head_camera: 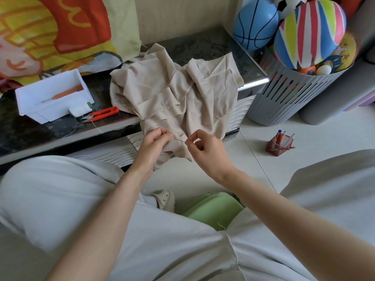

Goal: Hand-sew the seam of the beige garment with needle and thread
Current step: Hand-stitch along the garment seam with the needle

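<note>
Your dark speckled stone surface (203,45) carries the work, with a grey slatted plastic basket (288,94) of bright balls on the floor to its right. A white plastic tray (52,96) sits at the left of the surface, and orange-handled thread snips (101,114) lie just beside it.

The crumpled beige fabric garment (172,92) lies on the surface, its lower part hanging over the front edge. Your left hand (156,147) has its fingers closed, pinching a fold of that hanging part. Your right hand (205,149) pinches the thin metal needle (180,140) between thumb and forefinger. The needle lies nearly level, pointing left toward the fold.
</note>
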